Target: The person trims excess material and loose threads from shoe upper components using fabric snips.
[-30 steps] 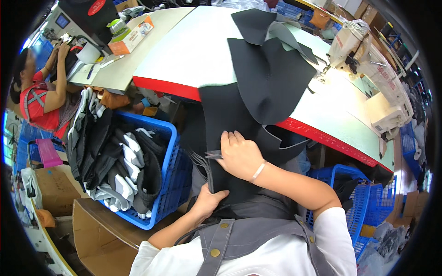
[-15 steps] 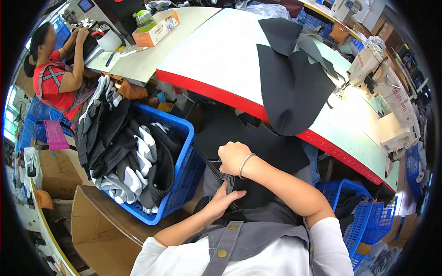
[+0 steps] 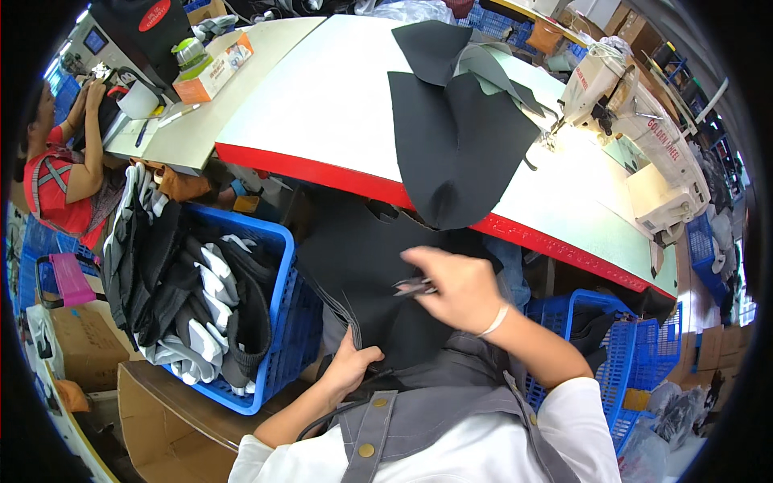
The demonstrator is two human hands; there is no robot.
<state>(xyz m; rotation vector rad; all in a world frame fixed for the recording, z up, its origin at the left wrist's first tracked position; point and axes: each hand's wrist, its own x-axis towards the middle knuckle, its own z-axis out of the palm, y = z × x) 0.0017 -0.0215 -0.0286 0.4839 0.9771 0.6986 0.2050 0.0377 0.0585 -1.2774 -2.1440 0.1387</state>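
Across my lap lies a stack of black fabric pieces (image 3: 386, 258), its layered edges showing on the left side. My left hand (image 3: 352, 362) is closed on the near left edge of that stack, thumb on top. Above the middle of the stack is my right hand (image 3: 459, 290), somewhat blurred, with a bracelet at the wrist. Small metal thread snips (image 3: 415, 286) poke out of its curled fingers, points toward the left. More black cut pieces (image 3: 459, 145) lie on the white table (image 3: 314, 97) and hang over its red front edge.
At my left stands a blue basket (image 3: 282, 298) heaped with black, grey and white pieces, beside an open cardboard box (image 3: 153, 419). A sewing machine (image 3: 644, 137) is on the table at right. Blue baskets (image 3: 620, 362) stand right of me. A person in red (image 3: 60, 177) works far left.
My right hand has moved right, away from the stack's left edge, and the snips now show in it. My left hand still grips the edge. The whole view has shifted.
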